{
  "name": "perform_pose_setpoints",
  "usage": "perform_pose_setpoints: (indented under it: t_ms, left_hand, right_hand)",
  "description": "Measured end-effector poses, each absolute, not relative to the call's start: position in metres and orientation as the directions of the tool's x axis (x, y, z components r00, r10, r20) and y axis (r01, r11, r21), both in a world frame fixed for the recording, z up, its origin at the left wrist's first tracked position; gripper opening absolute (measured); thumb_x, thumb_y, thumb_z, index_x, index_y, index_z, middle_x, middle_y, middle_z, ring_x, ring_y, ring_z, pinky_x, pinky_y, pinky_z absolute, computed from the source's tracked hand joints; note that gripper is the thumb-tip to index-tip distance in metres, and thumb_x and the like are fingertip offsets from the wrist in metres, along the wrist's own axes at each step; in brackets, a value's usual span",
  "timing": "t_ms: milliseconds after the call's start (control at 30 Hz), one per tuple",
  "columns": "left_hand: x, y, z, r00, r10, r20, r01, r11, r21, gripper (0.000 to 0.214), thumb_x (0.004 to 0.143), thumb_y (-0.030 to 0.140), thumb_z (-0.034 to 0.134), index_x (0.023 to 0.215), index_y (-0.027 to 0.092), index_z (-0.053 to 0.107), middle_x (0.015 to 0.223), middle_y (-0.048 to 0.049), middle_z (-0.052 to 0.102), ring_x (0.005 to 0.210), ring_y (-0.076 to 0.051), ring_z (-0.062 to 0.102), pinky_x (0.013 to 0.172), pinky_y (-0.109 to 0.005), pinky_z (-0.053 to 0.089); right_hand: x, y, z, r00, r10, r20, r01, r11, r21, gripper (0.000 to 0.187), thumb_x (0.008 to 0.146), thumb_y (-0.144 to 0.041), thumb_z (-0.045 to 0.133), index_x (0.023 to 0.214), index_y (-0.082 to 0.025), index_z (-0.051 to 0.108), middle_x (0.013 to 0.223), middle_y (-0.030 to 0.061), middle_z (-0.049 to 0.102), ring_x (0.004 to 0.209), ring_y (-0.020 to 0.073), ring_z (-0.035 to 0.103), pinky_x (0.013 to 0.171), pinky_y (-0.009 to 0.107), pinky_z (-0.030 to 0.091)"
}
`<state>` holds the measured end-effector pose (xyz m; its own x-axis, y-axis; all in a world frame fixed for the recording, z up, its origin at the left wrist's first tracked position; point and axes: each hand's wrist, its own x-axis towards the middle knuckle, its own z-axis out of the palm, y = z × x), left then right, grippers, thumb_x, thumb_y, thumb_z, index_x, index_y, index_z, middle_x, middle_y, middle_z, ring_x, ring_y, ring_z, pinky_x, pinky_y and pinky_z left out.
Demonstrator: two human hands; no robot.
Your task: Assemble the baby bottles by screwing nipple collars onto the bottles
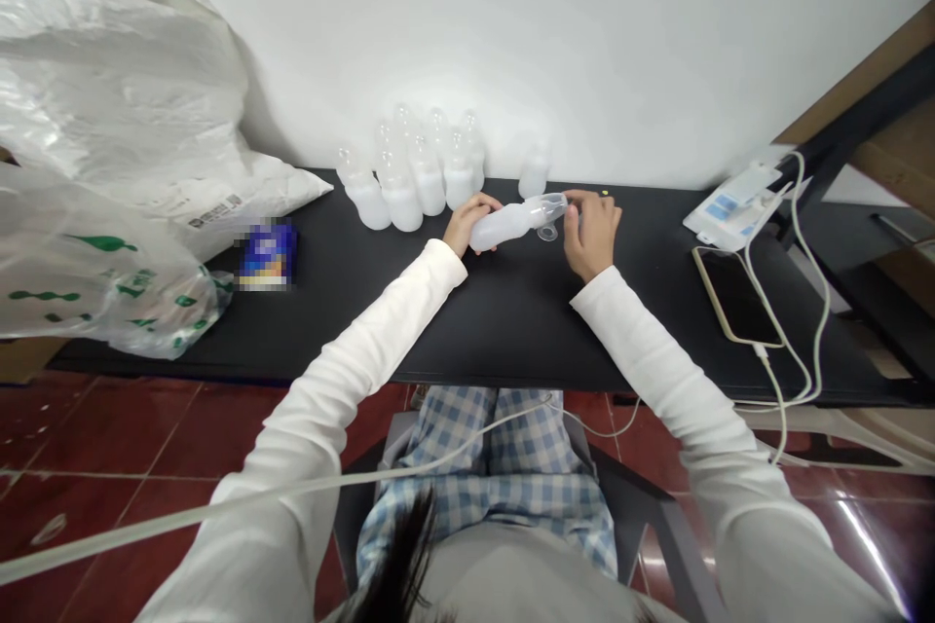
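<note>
Head view: I hold a frosted bottle (504, 224) slantwise, low over the black worktop (511, 321), between my two hands. My left hand (466, 224) has its fingers (478, 206) curled closed round the base end. My right hand (593, 234) has its fingers (582, 202) pinched on the clear cap (551, 206) at the neck. A small clear ring (547, 234) sits just below the neck; I cannot tell whether it rests on the worktop or hangs from the bottle.

The risks, as I judge them: the plastic looks slick, so the bottle may turn in my left grip. The upright bottle cluster (409, 180) stands just behind my left knuckles and the lone bottle (533, 177) near the cap, so one careless nudge could topple them. The loose ring could roll off toward the phone (734, 297), well apart on my right.
</note>
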<state>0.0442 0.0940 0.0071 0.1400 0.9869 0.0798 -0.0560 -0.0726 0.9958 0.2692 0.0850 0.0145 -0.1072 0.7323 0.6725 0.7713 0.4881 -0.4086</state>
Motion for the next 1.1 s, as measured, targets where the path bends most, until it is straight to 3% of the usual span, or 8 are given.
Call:
perform_pose_setpoints:
  t_ms: [167,333,500,667,767,867,1000,1100]
  left_hand:
    - [0.048,0.089,0.009,0.153,0.980,0.126,0.001,-0.128,0.992,0.018,0.089,0.033,0.048,0.091,0.019,0.060,0.077,-0.0004,0.062,0.047,-0.011,0.060,0.036,-0.019,0.032]
    - [0.048,0.091,0.005,0.155,0.976,0.156,0.012,-0.160,0.987,0.017,0.090,0.030,0.047,0.090,0.020,0.060,0.077,-0.0006,0.062,0.048,-0.012,0.058,0.040,-0.020,0.034]
    - [0.047,0.097,-0.001,0.151,0.973,0.175,0.026,-0.181,0.983,0.018,0.091,0.031,0.046,0.091,0.019,0.060,0.081,-0.0015,0.063,0.051,-0.013,0.058,0.045,-0.025,0.040]
    - [0.046,0.096,-0.003,0.087,0.934,0.347,0.119,-0.355,0.927,0.023,0.091,0.036,0.049,0.084,0.019,0.062,0.089,-0.0037,0.069,0.081,-0.019,0.065,0.075,-0.031,0.051]
    - [0.043,0.085,0.002,0.101,0.880,0.464,0.272,-0.473,0.838,0.025,0.094,0.036,0.047,0.090,0.020,0.066,0.100,-0.0038,0.072,0.095,-0.020,0.066,0.090,-0.031,0.049]
    - [0.038,0.073,0.009,0.167,0.856,0.489,0.411,-0.512,0.754,0.026,0.096,0.038,0.047,0.101,0.022,0.067,0.106,-0.0027,0.072,0.100,-0.019,0.067,0.095,-0.029,0.047]
    - [0.031,0.076,0.014,0.069,0.863,0.501,0.382,-0.486,0.786,0.034,0.099,0.049,0.045,0.100,0.023,0.066,0.107,-0.0045,0.071,0.103,-0.020,0.066,0.096,-0.029,0.047]
    - [0.028,0.089,0.011,-0.084,0.889,0.451,0.228,-0.423,0.877,0.043,0.098,0.060,0.041,0.104,0.023,0.063,0.113,-0.0066,0.068,0.109,-0.021,0.064,0.094,-0.031,0.050]
  right_hand:
    - [0.267,0.088,0.009,-0.092,0.787,0.609,0.726,0.472,-0.500,0.058,0.097,-0.071,0.025,0.092,-0.021,0.055,0.077,0.0033,0.057,0.079,0.0227,0.056,0.093,0.052,0.043]
    - [0.265,0.090,0.003,-0.103,0.838,0.535,0.551,0.496,-0.671,0.048,0.093,-0.071,0.041,0.099,-0.024,0.050,0.071,-0.0019,0.053,0.067,0.0176,0.052,0.080,0.041,0.048]
    - [0.257,0.091,-0.001,-0.099,0.852,0.514,0.304,0.518,-0.800,0.038,0.090,-0.060,0.052,0.111,-0.029,0.045,0.084,-0.0016,0.056,0.065,0.0148,0.052,0.067,0.035,0.050]
    - [0.248,0.087,0.005,-0.121,0.876,0.467,0.102,0.479,-0.872,0.047,0.079,-0.059,0.066,0.106,-0.031,0.040,0.091,-0.0021,0.056,0.060,0.0117,0.052,0.054,0.030,0.046]
    - [0.247,0.087,0.008,-0.103,0.910,0.402,0.037,0.407,-0.913,0.049,0.079,-0.069,0.063,0.093,-0.029,0.039,0.082,-0.0041,0.054,0.055,0.0109,0.053,0.047,0.027,0.040]
    - [0.247,0.090,0.010,-0.047,0.933,0.356,0.026,0.357,-0.934,0.054,0.078,-0.075,0.063,0.083,-0.027,0.036,0.071,-0.0063,0.051,0.049,0.0093,0.048,0.041,0.025,0.034]
    - [0.253,0.098,0.013,0.033,0.945,0.326,-0.040,0.328,-0.944,0.063,0.063,-0.075,0.075,0.089,-0.026,0.044,0.077,-0.0055,0.056,0.062,0.0103,0.055,0.051,0.025,0.047]
    - [0.263,0.105,0.014,0.128,0.915,0.383,-0.054,0.392,-0.918,0.062,0.066,-0.073,0.074,0.096,-0.025,0.048,0.092,-0.0009,0.060,0.079,0.0132,0.062,0.066,0.029,0.054]
